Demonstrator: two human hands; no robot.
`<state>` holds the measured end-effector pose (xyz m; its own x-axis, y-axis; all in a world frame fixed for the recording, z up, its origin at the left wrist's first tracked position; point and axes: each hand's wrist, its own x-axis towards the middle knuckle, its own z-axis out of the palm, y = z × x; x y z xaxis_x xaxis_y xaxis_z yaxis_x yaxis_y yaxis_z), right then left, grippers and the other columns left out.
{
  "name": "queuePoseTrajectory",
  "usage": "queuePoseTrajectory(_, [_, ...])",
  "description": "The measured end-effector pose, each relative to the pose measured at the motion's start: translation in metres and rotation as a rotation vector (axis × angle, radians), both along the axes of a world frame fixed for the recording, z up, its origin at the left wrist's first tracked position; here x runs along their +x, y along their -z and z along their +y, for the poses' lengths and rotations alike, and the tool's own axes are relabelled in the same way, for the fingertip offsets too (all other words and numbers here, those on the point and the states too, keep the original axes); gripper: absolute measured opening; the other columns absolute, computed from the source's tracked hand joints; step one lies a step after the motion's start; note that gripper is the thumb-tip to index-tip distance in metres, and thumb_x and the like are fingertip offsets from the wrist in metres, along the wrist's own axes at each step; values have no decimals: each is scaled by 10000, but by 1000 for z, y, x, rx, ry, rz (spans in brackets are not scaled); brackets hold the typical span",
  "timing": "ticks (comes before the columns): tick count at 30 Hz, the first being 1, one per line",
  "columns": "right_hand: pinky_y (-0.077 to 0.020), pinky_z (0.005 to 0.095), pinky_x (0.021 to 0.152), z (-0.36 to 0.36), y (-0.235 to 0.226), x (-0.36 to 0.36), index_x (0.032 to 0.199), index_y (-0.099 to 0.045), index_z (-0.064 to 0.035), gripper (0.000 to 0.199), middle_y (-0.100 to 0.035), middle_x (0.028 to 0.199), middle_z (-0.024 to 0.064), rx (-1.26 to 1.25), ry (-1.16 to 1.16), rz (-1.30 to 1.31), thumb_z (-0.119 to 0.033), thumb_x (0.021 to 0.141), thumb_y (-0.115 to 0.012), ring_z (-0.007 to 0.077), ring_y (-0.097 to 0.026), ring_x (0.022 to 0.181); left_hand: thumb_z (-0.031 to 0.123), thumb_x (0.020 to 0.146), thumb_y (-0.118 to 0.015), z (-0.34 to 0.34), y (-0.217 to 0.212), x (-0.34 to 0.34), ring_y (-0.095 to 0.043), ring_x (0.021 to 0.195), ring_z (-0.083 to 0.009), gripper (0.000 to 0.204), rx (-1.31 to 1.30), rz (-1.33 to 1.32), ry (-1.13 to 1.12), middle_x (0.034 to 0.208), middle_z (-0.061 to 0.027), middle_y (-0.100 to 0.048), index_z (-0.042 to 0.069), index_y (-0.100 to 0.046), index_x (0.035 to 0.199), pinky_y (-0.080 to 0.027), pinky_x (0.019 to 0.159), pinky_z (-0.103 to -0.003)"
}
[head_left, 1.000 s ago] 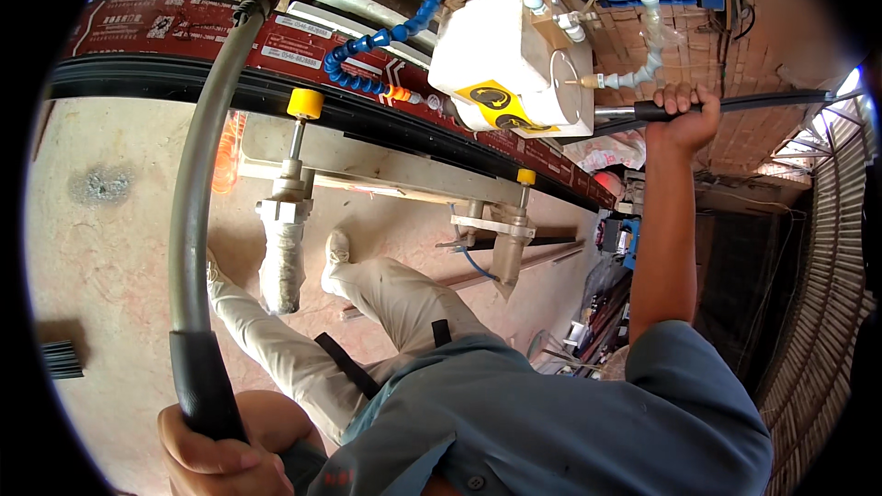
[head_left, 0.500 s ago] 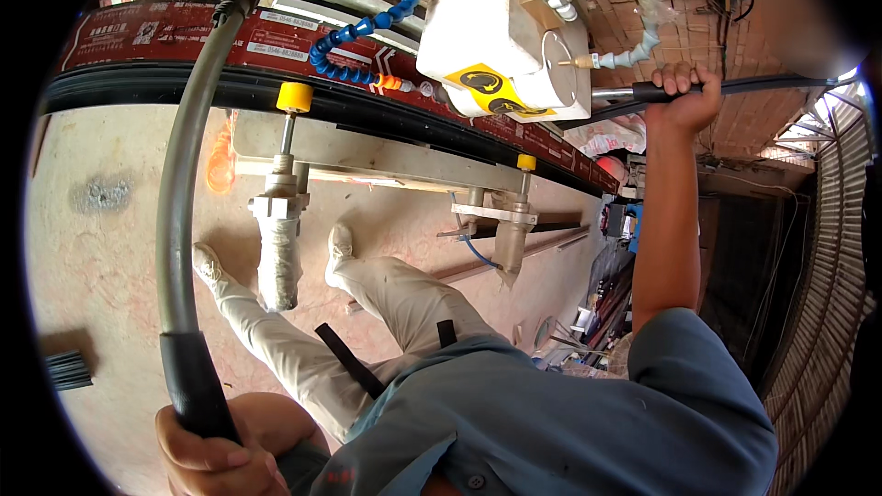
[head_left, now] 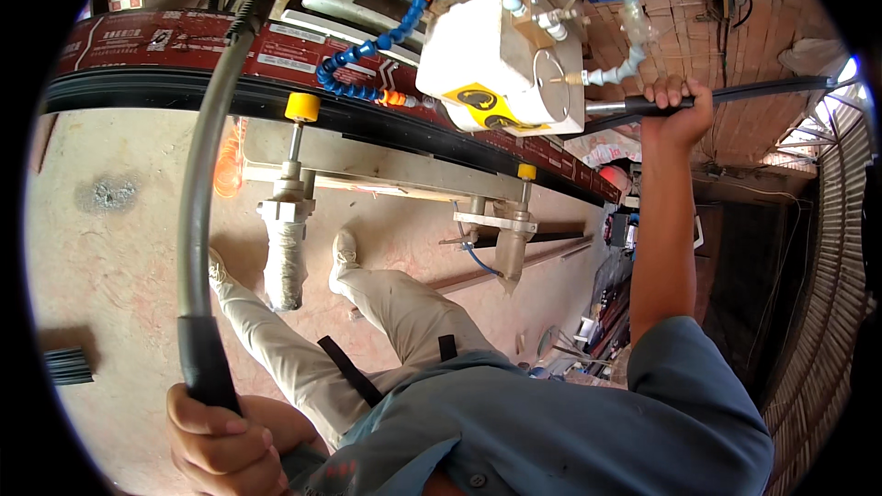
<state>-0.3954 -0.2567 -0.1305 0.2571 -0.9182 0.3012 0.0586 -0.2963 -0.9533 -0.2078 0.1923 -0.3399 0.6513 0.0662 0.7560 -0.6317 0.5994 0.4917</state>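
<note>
My left hand (head_left: 220,436) is closed around the black rubber grip of a long grey curved handle bar (head_left: 197,220) that arcs up to the machine at the top. At the upper right my right hand (head_left: 678,110) grips a straight black handle bar (head_left: 735,90) that sticks out from a white machine head (head_left: 501,60). The white head carries a yellow-and-black label and segmented coolant hoses, blue (head_left: 354,69) on its left and white (head_left: 625,28) on its right. My legs in beige trousers (head_left: 386,312) show below.
A dark red machine bed rail (head_left: 184,50) with a black edge runs across the top. Under it hang two metal clamp posts with yellow knobs (head_left: 301,107) (head_left: 525,172). Concrete floor (head_left: 110,248) lies at the left, brick wall and a metal shutter (head_left: 827,266) at the right.
The white machine head and both handle bars have shifted left and upward in the view over the second. Both hands keep the same grip on their handles.
</note>
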Motion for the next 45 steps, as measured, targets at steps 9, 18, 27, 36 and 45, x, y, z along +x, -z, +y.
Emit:
queuePoseTrajectory(9, [-349, 335, 553, 5, 2, 15, 701, -359, -149, 187, -380, 565, -7, 1, 151, -35, -181, 808, -508, 132, -345, 486, 216, 761, -693, -32, -25, 33, -417, 464, -18, 363, -43, -277, 314, 489, 129, -423, 250, -412, 534, -275, 582, -203])
queuePoseTrajectory(18, [-367, 318, 547, -3, 3, 6, 708, -365, -156, 192, -363, 567, -13, -14, 9, -1, -193, 832, -507, 129, -364, 491, 239, 721, -677, -25, -37, 23, -416, 441, -39, 339, -14, -117, 251, 473, 111, -442, 230, -412, 509, -299, 577, -237])
queuePoseTrajectory(27, [-320, 316, 480, -1, -10, 7, 660, -350, -146, 339, -338, 523, -6, 69, 37, -124, -318, 924, -476, 137, -324, 440, 139, 684, -677, -26, -119, 49, -511, 518, -163, 209, 157, -111, 457, 542, 21, -505, 115, -498, 578, -423, 576, -327])
queuePoseTrajectory(36, [-368, 330, 435, -7, -26, -1, 648, -410, -104, 522, -407, 525, 59, 68, 97, -258, -520, 951, -493, 184, -399, 424, -14, 703, -587, -69, -235, 71, -471, 511, -199, 166, 361, -239, 563, 580, -51, -502, 64, -458, 632, -361, 526, -322])
queuePoseTrajectory(45, [-383, 318, 436, 0, -43, -11, 658, -444, -79, 510, -454, 525, 52, -69, 107, -225, -497, 912, -592, 164, -431, 422, 79, 940, -478, -128, -306, 76, -380, 540, -124, 285, 362, 14, 528, 581, -42, -419, 58, -420, 662, -337, 535, -279])
